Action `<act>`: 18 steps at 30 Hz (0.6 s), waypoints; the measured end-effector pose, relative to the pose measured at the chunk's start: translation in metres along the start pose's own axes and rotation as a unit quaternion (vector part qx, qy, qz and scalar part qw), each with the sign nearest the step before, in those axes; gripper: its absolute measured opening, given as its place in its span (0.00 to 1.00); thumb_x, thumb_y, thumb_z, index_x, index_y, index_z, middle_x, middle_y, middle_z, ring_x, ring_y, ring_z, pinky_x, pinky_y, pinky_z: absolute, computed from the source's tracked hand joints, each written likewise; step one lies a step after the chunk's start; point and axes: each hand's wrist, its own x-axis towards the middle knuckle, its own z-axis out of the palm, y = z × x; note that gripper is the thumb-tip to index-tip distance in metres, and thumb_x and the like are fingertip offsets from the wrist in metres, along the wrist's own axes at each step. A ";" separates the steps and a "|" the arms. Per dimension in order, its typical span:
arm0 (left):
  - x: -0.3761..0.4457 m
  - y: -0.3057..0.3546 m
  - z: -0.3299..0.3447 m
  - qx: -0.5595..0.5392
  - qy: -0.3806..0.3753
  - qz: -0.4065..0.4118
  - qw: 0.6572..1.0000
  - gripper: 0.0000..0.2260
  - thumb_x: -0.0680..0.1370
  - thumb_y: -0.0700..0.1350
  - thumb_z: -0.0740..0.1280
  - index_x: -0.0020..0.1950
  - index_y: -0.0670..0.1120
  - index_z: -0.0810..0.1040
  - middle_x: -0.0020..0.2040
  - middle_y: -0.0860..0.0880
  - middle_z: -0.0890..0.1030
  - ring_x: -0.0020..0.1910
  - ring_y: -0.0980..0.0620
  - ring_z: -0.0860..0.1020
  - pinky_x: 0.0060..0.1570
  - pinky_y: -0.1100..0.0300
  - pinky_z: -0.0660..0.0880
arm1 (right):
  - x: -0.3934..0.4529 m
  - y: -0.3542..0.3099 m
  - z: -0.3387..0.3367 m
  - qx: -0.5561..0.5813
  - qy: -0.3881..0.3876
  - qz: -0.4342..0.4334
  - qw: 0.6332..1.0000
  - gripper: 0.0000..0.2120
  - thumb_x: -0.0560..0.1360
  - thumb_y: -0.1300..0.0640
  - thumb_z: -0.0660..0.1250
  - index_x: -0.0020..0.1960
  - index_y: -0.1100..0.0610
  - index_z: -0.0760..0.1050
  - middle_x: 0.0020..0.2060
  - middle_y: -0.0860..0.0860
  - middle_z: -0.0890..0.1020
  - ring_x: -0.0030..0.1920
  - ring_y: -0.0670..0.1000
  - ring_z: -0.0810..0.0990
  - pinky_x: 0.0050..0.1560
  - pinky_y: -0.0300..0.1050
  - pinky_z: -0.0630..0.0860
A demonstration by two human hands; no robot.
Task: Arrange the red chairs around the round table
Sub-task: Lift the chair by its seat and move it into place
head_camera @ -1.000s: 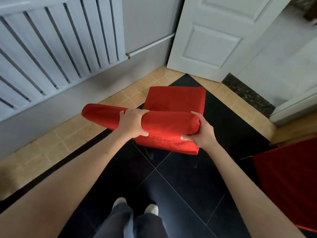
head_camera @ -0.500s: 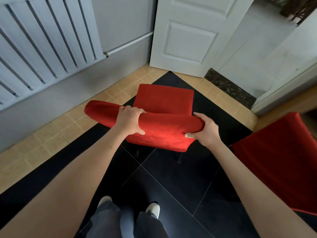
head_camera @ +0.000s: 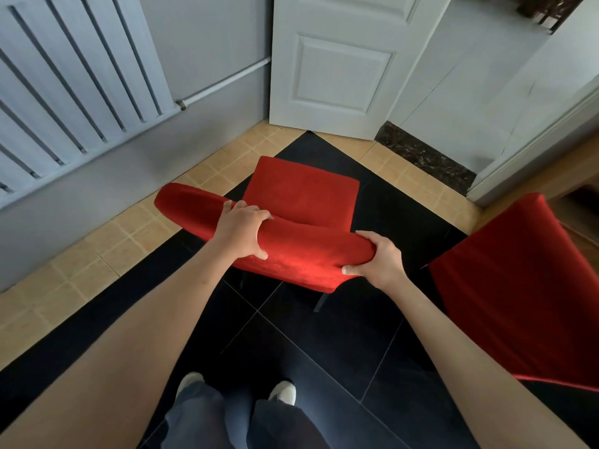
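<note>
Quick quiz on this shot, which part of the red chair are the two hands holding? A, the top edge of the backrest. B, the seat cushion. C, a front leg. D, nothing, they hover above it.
A: the left hand and the right hand both curl round the padded top of the red chair backrest.

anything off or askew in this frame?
Nothing damaged or spilled. Both hands, left and right, grip the backrest of a red chair facing the door corner. A second red chair stands right. No round table in view.
</note>
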 end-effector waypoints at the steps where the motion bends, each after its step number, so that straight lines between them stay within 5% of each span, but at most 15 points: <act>1: 0.001 0.006 0.003 0.007 -0.006 0.005 1.000 0.39 0.60 0.60 0.79 0.68 0.53 0.72 0.63 0.52 0.77 0.65 0.46 0.70 0.71 0.43 0.57 | -0.004 0.007 0.002 -0.005 -0.007 0.009 1.000 0.46 0.55 0.54 0.85 0.70 0.50 0.71 0.64 0.52 0.74 0.66 0.54 0.71 0.66 0.50 0.69; 11: 0.003 0.010 0.011 0.039 -0.001 0.001 0.999 0.40 0.62 0.60 0.78 0.70 0.53 0.68 0.65 0.51 0.75 0.67 0.46 0.69 0.71 0.42 0.56 | -0.002 0.017 0.008 -0.016 -0.043 0.008 0.999 0.47 0.56 0.52 0.84 0.72 0.50 0.68 0.65 0.52 0.72 0.65 0.54 0.71 0.65 0.50 0.70; 14: 0.003 0.007 0.012 0.051 -0.012 0.019 0.998 0.40 0.64 0.62 0.76 0.72 0.54 0.65 0.69 0.51 0.72 0.69 0.46 0.68 0.72 0.41 0.55 | -0.001 0.016 0.005 -0.107 -0.062 -0.004 0.992 0.47 0.58 0.44 0.82 0.73 0.46 0.66 0.65 0.51 0.72 0.65 0.56 0.71 0.66 0.55 0.69; 18: 0.006 0.003 0.008 0.039 -0.027 0.040 0.998 0.44 0.63 0.71 0.69 0.74 0.55 0.62 0.70 0.50 0.70 0.70 0.45 0.66 0.72 0.39 0.53 | 0.003 0.006 0.006 -0.272 -0.062 -0.044 0.959 0.47 0.59 0.31 0.74 0.74 0.45 0.63 0.66 0.50 0.72 0.68 0.56 0.67 0.72 0.63 0.55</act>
